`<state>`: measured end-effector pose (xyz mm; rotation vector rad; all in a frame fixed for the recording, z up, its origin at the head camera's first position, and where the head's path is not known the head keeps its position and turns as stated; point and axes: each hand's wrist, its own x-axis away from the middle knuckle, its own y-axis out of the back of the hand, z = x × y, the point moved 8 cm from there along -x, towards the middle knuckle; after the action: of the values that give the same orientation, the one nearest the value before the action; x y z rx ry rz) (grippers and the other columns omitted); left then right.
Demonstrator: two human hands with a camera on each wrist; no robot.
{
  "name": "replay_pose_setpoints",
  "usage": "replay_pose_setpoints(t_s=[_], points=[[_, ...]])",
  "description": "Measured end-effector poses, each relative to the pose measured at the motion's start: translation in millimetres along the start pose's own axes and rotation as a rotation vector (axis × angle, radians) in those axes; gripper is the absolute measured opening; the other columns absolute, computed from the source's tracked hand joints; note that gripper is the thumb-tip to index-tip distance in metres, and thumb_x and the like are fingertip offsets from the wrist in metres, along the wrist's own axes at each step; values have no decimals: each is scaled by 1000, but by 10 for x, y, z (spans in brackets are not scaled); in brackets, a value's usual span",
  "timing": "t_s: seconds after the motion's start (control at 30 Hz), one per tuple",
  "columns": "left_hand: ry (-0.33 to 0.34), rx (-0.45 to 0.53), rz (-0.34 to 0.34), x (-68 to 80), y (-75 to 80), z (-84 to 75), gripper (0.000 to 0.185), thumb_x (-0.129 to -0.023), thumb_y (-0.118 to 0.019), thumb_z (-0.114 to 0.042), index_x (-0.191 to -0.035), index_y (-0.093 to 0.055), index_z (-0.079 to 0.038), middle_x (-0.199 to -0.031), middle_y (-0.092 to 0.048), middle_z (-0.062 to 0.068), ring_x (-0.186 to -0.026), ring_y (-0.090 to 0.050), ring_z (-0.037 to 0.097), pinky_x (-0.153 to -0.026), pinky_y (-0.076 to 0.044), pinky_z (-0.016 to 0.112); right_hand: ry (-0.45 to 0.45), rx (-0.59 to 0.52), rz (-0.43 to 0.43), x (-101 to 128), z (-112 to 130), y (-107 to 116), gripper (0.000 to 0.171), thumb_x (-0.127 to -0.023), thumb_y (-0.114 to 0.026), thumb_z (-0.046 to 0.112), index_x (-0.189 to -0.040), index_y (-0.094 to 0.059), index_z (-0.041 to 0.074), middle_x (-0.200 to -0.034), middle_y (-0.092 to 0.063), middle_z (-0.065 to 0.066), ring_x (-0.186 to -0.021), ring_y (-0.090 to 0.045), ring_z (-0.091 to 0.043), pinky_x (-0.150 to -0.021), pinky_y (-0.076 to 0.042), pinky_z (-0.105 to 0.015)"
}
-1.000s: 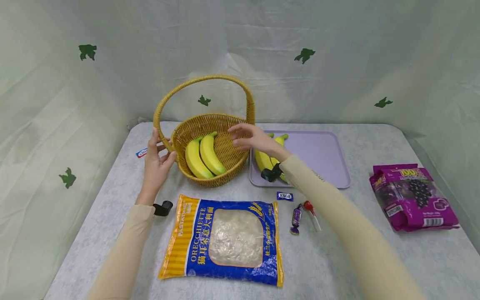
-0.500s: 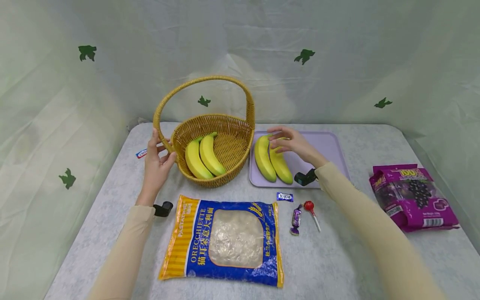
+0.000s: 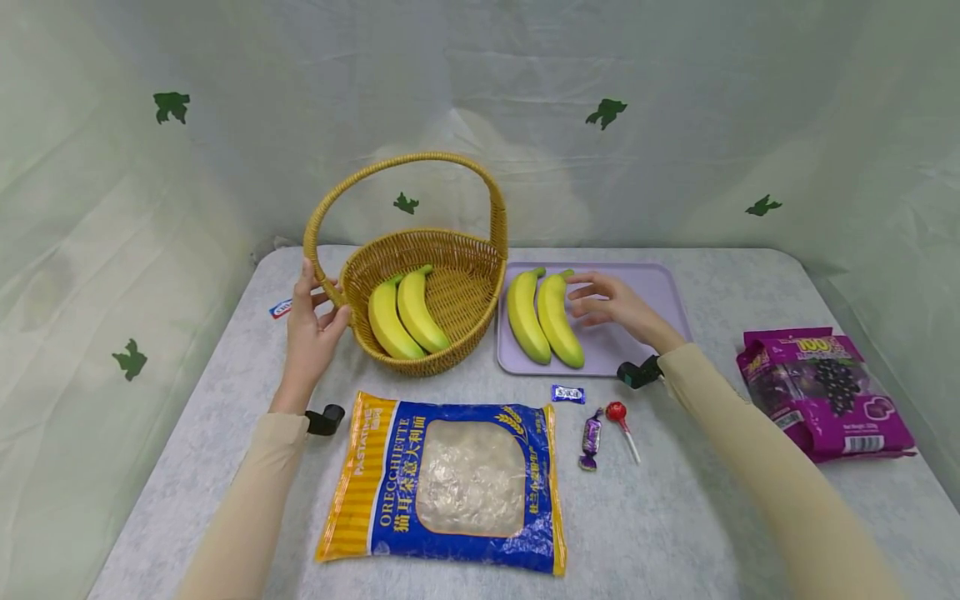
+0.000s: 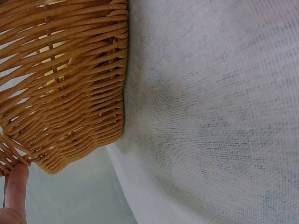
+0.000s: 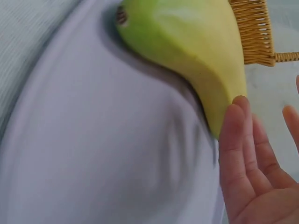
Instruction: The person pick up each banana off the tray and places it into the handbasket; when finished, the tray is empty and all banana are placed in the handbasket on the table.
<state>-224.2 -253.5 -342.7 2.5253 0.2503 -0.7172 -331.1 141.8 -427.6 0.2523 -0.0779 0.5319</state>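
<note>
Basket (image 3: 468, 333): just left of centre, two bananas (image 3: 422, 312) inside
Left hand (image 3: 309, 329): grasping basket's left side
Tray (image 3: 662, 287): centre-right, two more bananas (image 3: 527, 321)
Right hand (image 3: 611, 304): grasping nothing, beside rightmost banana (image 3: 561, 332), contact unclear

Right hand (image 5: 261, 193) at the lower right, fingers (image 5: 232, 140) extended upward, tips overlapping the narrow yellow end of a banana (image 5: 187, 42), and whether they touch, you can't tell! That banana fills the top centre, greener towards its dark tip at upper left, over the lilac tray (image 5: 103, 140) sweeping down the frame. Woven basket (image 5: 252, 30), top right; grey counter (image 5: 25, 37), upper left!
</note>
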Motion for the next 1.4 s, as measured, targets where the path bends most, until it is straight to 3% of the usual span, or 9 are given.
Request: replay_pose_setpoints(t_s=[0.3,0.53,0.77,0.93,1.07,1.23,1.4], points=[[-9,14,4,1,-1,-4,83,-92,-52,10,-153,-11,-29,-127,-37,34,-111,-47,42,-88,-42,13,-26,151,87,16,-77,-97,63,-92,-63,16,-148,-34,11,-140,-38,-26,-113,-51,-39,-84,-51,-48],[-10,10,2,1,6,-1,83,-93,-52,9,-153,-11,-31,-128,-37,32,-112,-46,41,-89,-43,14,-59,240,126,-52,-93,-218,73,-91,-66,21,-152,-26,19,-140,-34,-26,-109,-51,-33,-80,-51,-40],[-1,8,0,8,0,0,83,-93,-52,9,-153,-11,-31,-128,-37,33,-112,-46,40,-89,-43,15,-57,332,123,-115,-18,-298,72,-93,-63,25,-153,-24,20,-134,-35,-25,-92,-53,-28,-79,-48,-40],[-4,8,-4,6,-3,1,83,-93,-52,9,-153,-12,-31,-128,-37,33,-111,-46,39,-89,-43,15,-41,344,118,-88,133,-353,67,-93,-61,18,-151,-27,10,-126,-40,-28,-93,-48,-31,-77,-48,-43],[-11,14,-7,6,-3,7,83,-92,-52,10,-153,-12,-31,-128,-36,33,-111,-46,41,-88,-43,15,-77,319,91,-4,300,-393,64,-92,-61,11,-148,-31,4,-129,-41,-32,-99,-48,-35,-84,-46,-53],[-19,23,-6,5,-6,15,84,-92,-51,11,-153,-12,-32,-128,-36,33,-111,-45,43,-87,-42,14,-91,312,47,-78,121,-294,62,-91,-62,13,-147,-36,10,-128,-43,-30,-97,-51,-33,-83,-48,-49],[-27,28,-8,3,-1,18,85,-92,-51,12,-153,-13,-31,-128,-37,32,-110,-46,43,-87,-42,13,-70,310,18,-77,69,-198,61,-90,-62,16,-145,-38,16,-131,-42,-25,-110,-48,-34,-83,-50,-45]])
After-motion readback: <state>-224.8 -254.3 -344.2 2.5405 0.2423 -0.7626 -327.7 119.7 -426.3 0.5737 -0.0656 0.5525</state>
